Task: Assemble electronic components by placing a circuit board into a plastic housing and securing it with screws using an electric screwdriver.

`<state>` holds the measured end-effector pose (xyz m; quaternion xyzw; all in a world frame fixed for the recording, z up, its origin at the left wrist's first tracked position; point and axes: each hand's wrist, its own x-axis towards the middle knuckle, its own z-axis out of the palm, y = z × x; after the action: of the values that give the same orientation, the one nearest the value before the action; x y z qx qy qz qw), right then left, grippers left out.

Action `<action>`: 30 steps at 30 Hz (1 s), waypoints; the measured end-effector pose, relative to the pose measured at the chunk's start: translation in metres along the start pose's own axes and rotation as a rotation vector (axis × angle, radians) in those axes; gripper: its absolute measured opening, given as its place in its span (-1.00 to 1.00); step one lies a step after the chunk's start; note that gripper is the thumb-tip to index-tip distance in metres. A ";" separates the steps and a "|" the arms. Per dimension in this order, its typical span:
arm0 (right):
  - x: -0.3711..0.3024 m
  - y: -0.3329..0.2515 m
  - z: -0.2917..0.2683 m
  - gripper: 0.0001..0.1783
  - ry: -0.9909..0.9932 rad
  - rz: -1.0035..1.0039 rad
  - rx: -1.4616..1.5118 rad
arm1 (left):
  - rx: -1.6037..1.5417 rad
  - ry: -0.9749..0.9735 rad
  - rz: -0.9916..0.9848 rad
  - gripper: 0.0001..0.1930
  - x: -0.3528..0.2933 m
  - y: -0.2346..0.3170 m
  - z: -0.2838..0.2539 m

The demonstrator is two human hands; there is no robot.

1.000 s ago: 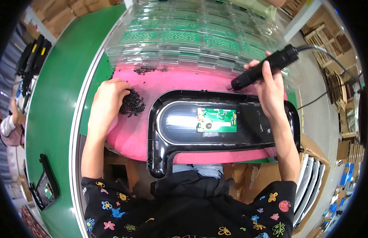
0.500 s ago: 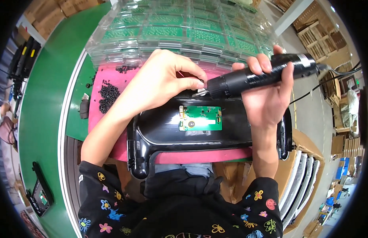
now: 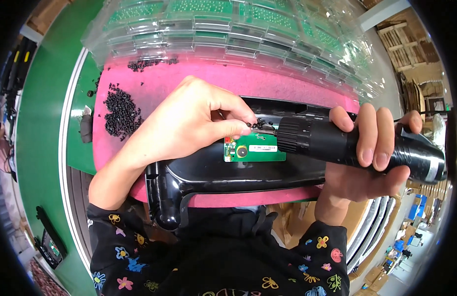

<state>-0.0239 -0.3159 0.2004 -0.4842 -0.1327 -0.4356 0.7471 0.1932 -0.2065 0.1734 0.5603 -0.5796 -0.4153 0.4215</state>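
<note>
My right hand (image 3: 366,153) is wrapped round a black electric screwdriver (image 3: 317,138), held almost level with its bit pointing left. Thumb and forefinger of my left hand (image 3: 203,116) pinch a small black screw (image 3: 249,125) at the tip of the bit. Several more black screws (image 3: 262,123) show just beyond the bit; what they rest on is hard to make out. Below lies a green circuit board (image 3: 260,155) with a white label and a round dark part, on a glossy black plastic housing (image 3: 223,175). The screwdriver covers the board's right end.
A heap of black screws (image 3: 121,112) lies on the pink mat (image 3: 189,74) at the left. Clear plastic trays (image 3: 228,37) holding green boards are stacked at the back. A carton (image 3: 356,232) stands at the lower right, and a green bench (image 3: 46,148) runs along the left.
Both hands have come down toward the circuit board, the screwdriver shifting right and its rear end lowering. The view has shifted slightly, and black screws now show beside the bit.
</note>
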 end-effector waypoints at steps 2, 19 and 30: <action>0.000 0.001 -0.001 -0.48 -0.014 0.007 -0.006 | 0.015 0.001 0.020 -0.87 0.000 -0.001 0.002; -0.004 -0.013 -0.002 -0.48 -0.024 0.010 -0.124 | 0.185 0.045 0.160 -0.87 -0.003 -0.006 0.008; -0.003 -0.006 -0.009 -0.49 0.107 0.138 -0.511 | 0.442 -0.091 0.289 -0.81 -0.008 -0.009 0.002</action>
<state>-0.0323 -0.3225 0.1978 -0.6414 0.0543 -0.4280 0.6344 0.1943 -0.1991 0.1637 0.5310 -0.7485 -0.2388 0.3175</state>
